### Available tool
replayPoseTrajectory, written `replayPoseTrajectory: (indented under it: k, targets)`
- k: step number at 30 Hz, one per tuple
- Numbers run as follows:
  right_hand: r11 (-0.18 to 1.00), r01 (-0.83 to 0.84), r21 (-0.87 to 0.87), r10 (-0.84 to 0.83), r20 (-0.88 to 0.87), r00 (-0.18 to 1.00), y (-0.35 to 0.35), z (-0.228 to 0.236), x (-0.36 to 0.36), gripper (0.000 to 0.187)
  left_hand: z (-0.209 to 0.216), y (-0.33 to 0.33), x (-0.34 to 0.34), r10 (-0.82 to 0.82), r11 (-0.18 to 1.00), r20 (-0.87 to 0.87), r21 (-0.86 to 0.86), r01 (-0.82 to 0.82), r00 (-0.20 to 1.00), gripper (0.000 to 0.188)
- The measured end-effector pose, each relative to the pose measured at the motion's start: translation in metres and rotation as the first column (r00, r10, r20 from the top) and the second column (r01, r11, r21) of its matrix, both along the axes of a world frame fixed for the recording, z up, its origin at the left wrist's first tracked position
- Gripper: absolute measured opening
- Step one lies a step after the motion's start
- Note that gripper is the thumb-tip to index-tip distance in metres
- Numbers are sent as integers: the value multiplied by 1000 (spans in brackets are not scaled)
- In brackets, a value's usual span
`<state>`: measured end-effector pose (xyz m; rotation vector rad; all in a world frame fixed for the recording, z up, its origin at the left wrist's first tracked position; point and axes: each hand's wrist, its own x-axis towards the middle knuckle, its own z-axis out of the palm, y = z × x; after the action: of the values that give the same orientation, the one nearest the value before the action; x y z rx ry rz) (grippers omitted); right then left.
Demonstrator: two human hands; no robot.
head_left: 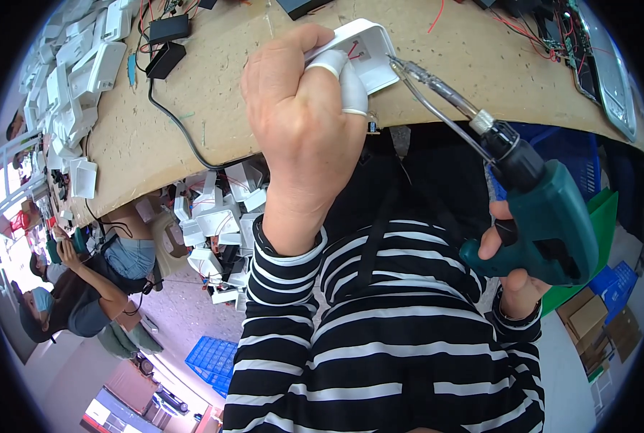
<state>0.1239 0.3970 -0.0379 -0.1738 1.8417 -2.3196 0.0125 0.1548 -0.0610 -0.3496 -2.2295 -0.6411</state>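
My left hand (300, 119), with white finger cots on some fingers, is closed on a small white plastic housing (376, 65) above the table's near edge. The housing is tilted with its open side toward the right, and short red wires (354, 50) show inside. In my right hand (490, 243) is a green pistol-shaped soldering gun (556, 213), fingers wrapped round its grip. Its metal tip and curved solder feed tube (441, 115) point up and left. The tip is at the housing's right wall; whether they touch, I cannot tell.
White housings (77, 65) are heaped at the table's (214, 79) far left, and more (217, 220) lie below its edge. Black boxes (167, 61) and a black cable (167, 112) are nearby. Wired parts (553, 43) lie far right. Another person (95, 281) sits at left.
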Motion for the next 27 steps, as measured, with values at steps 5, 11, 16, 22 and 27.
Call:
replayPoseTrajectory:
  k: [5, 11, 16, 22, 27]
  targets:
    - [991, -77, 111, 89, -105, 990, 4, -9, -3, 74, 0, 0, 0, 4, 1000, 3, -5, -4, 1000, 13]
    - [983, -82, 166, 100, -101, 990, -5, -8, -9, 73, 0, 1, -1, 2, 1000, 0, 4, -2, 1000, 12]
    - [977, -74, 199, 100, -129, 987, -9, -9, -15, 72, 0, 0, -1, 2, 1000, 14, 0, -2, 1000, 11]
    - [948, -116, 296, 175, -180, 968, -13, -5, -23, 65, 1, -1, 0, -3, 1000, 27, 2, 3, 1000, 12]
    - [962, -86, 259, 142, -207, 968, -17, -4, -27, 63, 1, -1, 0, -2, 1000, 35, -3, 3, 999, 13]
